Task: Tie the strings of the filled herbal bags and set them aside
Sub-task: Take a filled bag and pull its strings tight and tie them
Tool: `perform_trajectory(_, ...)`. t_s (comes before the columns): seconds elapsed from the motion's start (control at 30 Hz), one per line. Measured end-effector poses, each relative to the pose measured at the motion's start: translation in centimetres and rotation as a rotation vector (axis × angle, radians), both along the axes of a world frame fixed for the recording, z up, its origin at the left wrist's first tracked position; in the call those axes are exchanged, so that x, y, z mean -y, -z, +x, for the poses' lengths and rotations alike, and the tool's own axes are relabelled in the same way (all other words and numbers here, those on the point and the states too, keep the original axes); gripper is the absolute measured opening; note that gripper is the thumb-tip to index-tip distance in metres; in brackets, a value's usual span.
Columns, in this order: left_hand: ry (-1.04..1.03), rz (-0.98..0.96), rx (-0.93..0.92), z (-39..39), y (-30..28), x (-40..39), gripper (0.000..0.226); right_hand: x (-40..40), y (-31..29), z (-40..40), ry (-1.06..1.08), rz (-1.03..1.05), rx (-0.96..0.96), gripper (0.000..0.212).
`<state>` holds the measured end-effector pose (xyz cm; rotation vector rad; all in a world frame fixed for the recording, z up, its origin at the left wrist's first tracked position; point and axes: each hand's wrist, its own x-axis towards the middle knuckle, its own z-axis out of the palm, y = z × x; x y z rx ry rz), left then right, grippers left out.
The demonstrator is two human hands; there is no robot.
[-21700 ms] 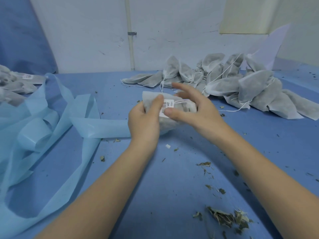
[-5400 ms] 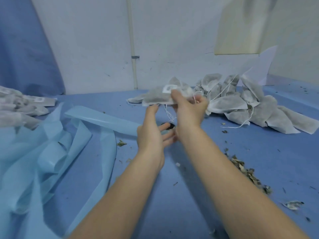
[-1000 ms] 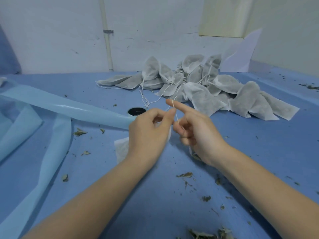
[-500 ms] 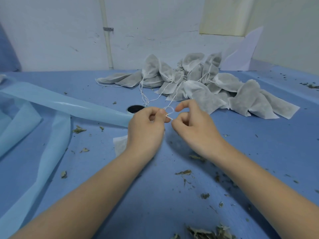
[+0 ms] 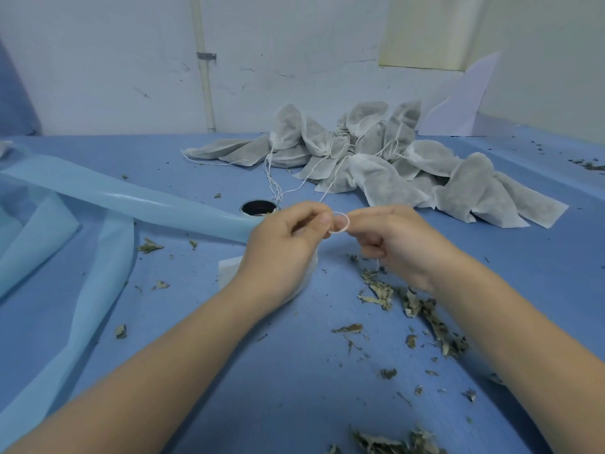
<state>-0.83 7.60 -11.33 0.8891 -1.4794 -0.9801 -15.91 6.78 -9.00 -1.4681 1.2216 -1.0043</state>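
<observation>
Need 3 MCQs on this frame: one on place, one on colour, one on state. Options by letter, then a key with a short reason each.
1. Where does the pile of herbal bags lie?
A. far side of the table, ahead of the hands
B. under the left forearm
C. on the floor

2. What colour is the table cover?
A. green
B. blue
C. red

3. What is the string doing between the hands?
A. lying slack on the table
B. forming a small loop held by both hands
C. wound round a spool

Key:
1 A: the pile sits beyond the hands, near the wall.
2 B: the cover is blue all over.
3 B: the left hand and the right hand each pinch the string, with a small loop between them.
</observation>
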Motion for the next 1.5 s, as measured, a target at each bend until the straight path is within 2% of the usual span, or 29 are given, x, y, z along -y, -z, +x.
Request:
perform_trajectory(0.07, -0.176, -0.229, 0.399, 0.2, 0.2, -0.2, 0.022, 0.0, 0.0, -0.1, -0.006, 0.041, 0.03, 0.03)
perform_trajectory(0.1, -0.272, -0.328, 0.543, 0.2, 0.3, -0.2, 0.017, 0.1, 0.0, -0.1, -0.001, 0.064, 0.046, 0.032)
perform_trajectory(0.17, -0.384, -0.385, 0.622, 0.1, 0.4, -0.5, 0.013, 0.1, 0.0, -0.1, 0.009, 0.115, 0.118, 0.027)
perform_trajectory(0.23, -0.446, -0.377, 0.627, 0.0, 0.5, -0.5, 0.013, 0.0, -0.1, 0.0, -0.006, 0.118, 0.162, 0.028)
perform_trajectory(0.33, -0.488, -0.342, 0.63, -0.1, 0.7, -0.5, 0.015, -0.5, 0.2, 0.3, -0.01, -0.043, -0.004, 0.017)
perform_trajectory(0.47, -0.527, -0.242, 0.603, -0.3, 0.9, -0.4, 0.015, -0.6, 1.2, 1.3, 0.122, -0.17, -0.035, 0.008)
perform_trajectory(0.63, -0.526, -0.163, 0.552, -0.5, 0.9, -0.4, 0.012, -0.5, 1.8, 2.2, 0.21, -0.213, -0.089, 0.009)
perform_trajectory(0.8, -0.473, -0.028, 0.526, -0.5, 0.7, 0.1, 0.014, -0.5, 1.6, 2.2, 0.189, -0.054, 0.11, 0.01)
perform_trajectory(0.9, -0.43, 0.054, 0.456, -0.2, 0.4, 0.4, 0.015, -0.2, 1.3, 2.4, 0.144, 0.19, 0.406, 0.01)
perform_trajectory(1.0, -0.411, 0.066, 0.397, -0.1, 0.4, 0.5, 0.015, -0.2, 1.1, 2.5, 0.005, 0.375, 0.634, 0.021)
perform_trajectory(1.07, -0.39, 0.016, 0.33, -0.1, 0.4, 0.4, 0.011, -0.2, 0.9, 2.5, -0.03, 0.395, 0.668, 0.029)
perform_trajectory(1.23, -0.411, -0.183, 0.25, 0.0, 0.5, -0.5, 0.02, -0.3, 0.8, 2.4, -0.003, 0.385, 0.658, 0.034)
perform_trajectory(1.3, -0.425, -0.174, 0.209, -0.1, 0.3, -0.8, 0.023, -0.3, 0.7, 2.3, 0.018, 0.376, 0.657, 0.027)
perform_trajectory(1.37, -0.433, -0.138, 0.183, -0.2, 0.1, -1.0, 0.018, -0.3, 0.7, 2.3, 0.03, 0.37, 0.666, 0.019)
perform_trajectory(1.5, -0.513, -0.129, 0.248, 0.0, -0.2, -0.6, 0.009, -0.1, 1.1, 2.5, 0.067, 0.325, 0.643, 0.012)
